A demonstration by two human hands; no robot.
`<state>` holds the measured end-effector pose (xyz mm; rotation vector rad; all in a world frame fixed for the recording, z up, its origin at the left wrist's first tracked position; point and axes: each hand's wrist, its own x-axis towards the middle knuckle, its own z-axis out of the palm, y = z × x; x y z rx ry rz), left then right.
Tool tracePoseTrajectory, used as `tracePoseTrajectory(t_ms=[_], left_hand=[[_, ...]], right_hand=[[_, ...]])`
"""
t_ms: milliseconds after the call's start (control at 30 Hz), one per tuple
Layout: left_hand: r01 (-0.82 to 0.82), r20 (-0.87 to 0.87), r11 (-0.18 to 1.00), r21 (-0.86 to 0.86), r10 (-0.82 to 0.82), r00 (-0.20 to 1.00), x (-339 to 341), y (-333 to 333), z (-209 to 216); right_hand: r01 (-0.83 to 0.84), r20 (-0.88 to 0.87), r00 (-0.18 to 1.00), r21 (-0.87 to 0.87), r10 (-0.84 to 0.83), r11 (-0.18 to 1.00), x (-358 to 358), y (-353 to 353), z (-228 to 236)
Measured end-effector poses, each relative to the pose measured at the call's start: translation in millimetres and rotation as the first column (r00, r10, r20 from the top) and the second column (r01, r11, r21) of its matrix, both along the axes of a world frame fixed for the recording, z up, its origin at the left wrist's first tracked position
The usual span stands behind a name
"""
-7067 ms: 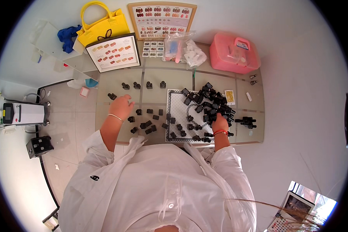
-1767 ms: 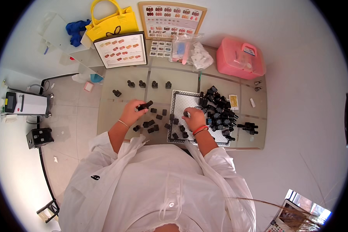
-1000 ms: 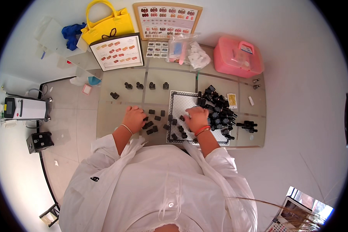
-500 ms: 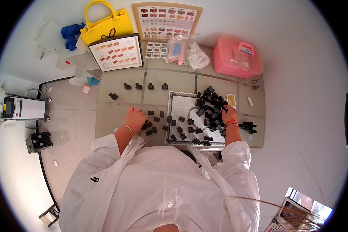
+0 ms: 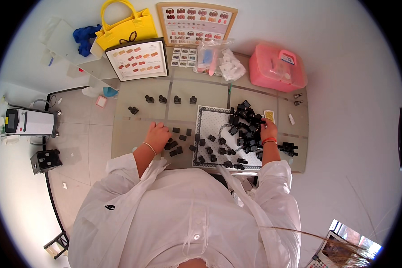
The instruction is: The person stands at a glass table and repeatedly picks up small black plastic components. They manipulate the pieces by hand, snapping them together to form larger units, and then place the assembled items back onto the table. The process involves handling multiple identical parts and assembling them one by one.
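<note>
Many small black nail polish bottles lie in a heap (image 5: 250,134) on the right part of a white dotted mat (image 5: 208,120). My right hand (image 5: 268,131) is at the heap's right edge, its fingers curled around a black bottle there. My left hand (image 5: 157,136) hovers at or rests on the table left of the mat. Its fingers are bent together, and what they hold, if anything, is hidden. Beside it are several short black blocks or caps (image 5: 176,130). More small black bottles (image 5: 222,141) are scattered over the mat's left and near parts.
Black bottles (image 5: 177,100) stand in a row at the far left of the glass table (image 5: 138,123). Behind are colour charts (image 5: 196,22), a yellow bag (image 5: 129,31), plastic packets (image 5: 230,67) and a pink case (image 5: 277,69). A gold-flecked card (image 5: 269,116) lies beyond my right hand.
My right hand has shifted slightly away from me along the heap's edge. The left hand stays almost in place, and the whole view has slid a little.
</note>
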<state>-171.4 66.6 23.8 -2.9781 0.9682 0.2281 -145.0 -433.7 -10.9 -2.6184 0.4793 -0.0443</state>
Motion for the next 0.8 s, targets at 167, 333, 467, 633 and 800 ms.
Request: tracePoseTrajectory(t_ms=[167,333,467,633,800], left_hand=[[-0.035,-0.072,0.999,-0.01,0.034,0.997,3,0,11],[-0.065,-0.106,0.998,-0.025,0.062,0.992,4,1,37],[-0.142,-0.166,0.941,-0.308,0.094,0.982,6,-13,61],[-0.288,-0.416,0.531,-0.797,-0.137,0.899,13,-63,130],[0.112,0.016,0.378,-0.919,-0.249,0.968,14,-93,164]], right_hand=[[-0.019,0.149,0.988,-0.116,0.036,0.993,5,1,16],[-0.034,0.358,0.933,-0.032,0.043,0.999,4,26,59],[-0.091,0.224,0.97,0.69,-0.093,0.718,-4,60,92],[-0.099,0.105,0.993,0.99,0.059,-0.104,-17,131,122],[0.029,0.044,0.982,0.926,0.185,-0.376,-37,204,142]])
